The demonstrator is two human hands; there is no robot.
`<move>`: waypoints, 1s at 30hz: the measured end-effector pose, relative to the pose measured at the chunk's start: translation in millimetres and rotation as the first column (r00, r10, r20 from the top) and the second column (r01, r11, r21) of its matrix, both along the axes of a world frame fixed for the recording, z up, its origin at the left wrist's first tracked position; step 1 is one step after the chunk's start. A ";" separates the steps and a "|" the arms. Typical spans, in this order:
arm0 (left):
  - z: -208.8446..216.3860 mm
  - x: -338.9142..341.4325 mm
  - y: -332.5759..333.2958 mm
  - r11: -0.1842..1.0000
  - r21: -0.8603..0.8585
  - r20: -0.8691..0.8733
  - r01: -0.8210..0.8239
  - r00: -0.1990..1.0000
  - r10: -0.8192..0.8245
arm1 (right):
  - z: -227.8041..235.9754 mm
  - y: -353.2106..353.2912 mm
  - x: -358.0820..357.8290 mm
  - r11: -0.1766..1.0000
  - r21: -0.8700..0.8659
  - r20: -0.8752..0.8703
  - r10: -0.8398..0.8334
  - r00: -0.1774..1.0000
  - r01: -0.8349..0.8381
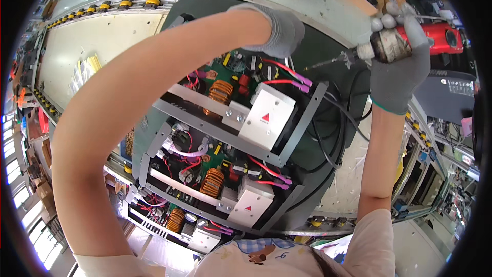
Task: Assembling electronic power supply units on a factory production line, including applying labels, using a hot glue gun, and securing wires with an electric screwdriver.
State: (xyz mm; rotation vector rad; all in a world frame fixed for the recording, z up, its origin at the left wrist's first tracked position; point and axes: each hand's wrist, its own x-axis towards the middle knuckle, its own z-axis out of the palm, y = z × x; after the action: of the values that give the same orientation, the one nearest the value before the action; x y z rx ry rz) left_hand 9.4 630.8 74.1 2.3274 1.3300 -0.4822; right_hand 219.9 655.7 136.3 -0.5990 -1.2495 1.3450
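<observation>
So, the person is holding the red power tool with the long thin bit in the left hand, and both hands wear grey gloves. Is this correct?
Not quite: the head view shows the red power tool with the long thin bit in the right hand. Both hands do wear grey gloves.

Three open chassis (305, 123), three orange coils (211, 183), three white covers (270, 106), one red screwdriver (390, 46)

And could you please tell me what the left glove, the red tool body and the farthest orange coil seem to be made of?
Left glove: probably knitted fabric, matte grey, judging by its ribbed cuff.
Red tool body: likely plastic, semi-glossy, from its smooth sheen; painted metal is possible.
Farthest orange coil: apparently lacquered copper wire, given its shiny coppery turns.
</observation>
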 end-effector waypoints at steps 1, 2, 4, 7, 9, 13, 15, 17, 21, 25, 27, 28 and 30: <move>-1.2 0.8 0.3 0.999 0.030 -0.017 -0.016 1.000 0.016 | -2.6 -1.7 1.9 0.995 0.094 0.030 -0.022 0.999 0.019; -1.7 2.1 0.0 0.999 0.038 -0.033 -0.023 0.999 0.025 | -3.2 -1.4 3.8 0.983 0.160 0.068 -0.098 0.993 0.086; -0.8 3.8 -0.7 0.997 0.066 -0.069 -0.044 0.996 0.049 | -2.9 1.3 7.9 0.984 0.141 -0.002 -0.109 0.994 0.108; 1.9 4.6 -2.9 0.984 0.133 -0.055 -0.115 0.991 0.123 | -0.1 -0.3 17.6 0.995 0.047 -0.098 0.093 0.991 -0.089; 1.3 2.9 -4.6 0.985 0.160 -0.083 -0.070 0.993 0.085 | -1.7 -0.8 18.6 0.975 0.199 0.033 -0.109 0.994 0.100; -7.9 -2.3 -3.5 0.982 -0.061 -0.019 -0.179 0.984 0.178 | 1.6 1.3 20.3 0.982 0.067 -0.065 -0.175 0.982 0.179; -13.5 -5.5 -4.4 0.999 0.048 0.034 0.015 0.999 -0.016 | 1.7 1.4 18.0 0.972 0.140 -0.001 -0.191 0.982 0.189; -15.3 -6.9 -2.2 0.996 0.043 0.076 0.074 0.994 -0.077 | 3.2 2.4 14.1 0.976 0.127 -0.006 -0.180 0.984 0.179; -12.2 -3.9 -4.0 0.978 -0.198 0.256 -0.068 0.959 0.119 | 5.1 -3.4 4.4 0.993 0.072 -0.019 -0.090 0.996 0.091; -4.9 -2.4 -9.2 0.931 -0.298 0.276 -0.211 0.914 0.296 | 6.9 -12.5 -6.7 0.995 -0.079 0.032 -0.057 0.998 0.059; -2.8 -2.6 -7.4 0.930 -0.299 0.207 -0.212 0.937 0.281 | 5.9 -13.7 -12.4 0.988 -0.141 0.068 -0.060 0.996 0.069; -2.7 -2.9 -6.9 0.917 -0.313 0.232 -0.248 0.916 0.327 | 3.7 -13.3 -16.0 0.995 -0.098 0.019 -0.034 0.999 0.036; -4.0 -3.5 -5.2 0.932 -0.292 0.239 -0.214 0.928 0.287 | 0.5 -12.4 -18.9 0.995 -0.083 0.011 -0.052 0.999 0.052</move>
State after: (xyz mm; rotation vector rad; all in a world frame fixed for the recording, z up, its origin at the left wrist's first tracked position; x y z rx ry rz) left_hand 5.9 625.6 70.1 1.8934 1.3167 -0.2211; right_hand 200.9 643.3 136.9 -0.6918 -1.1819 1.3572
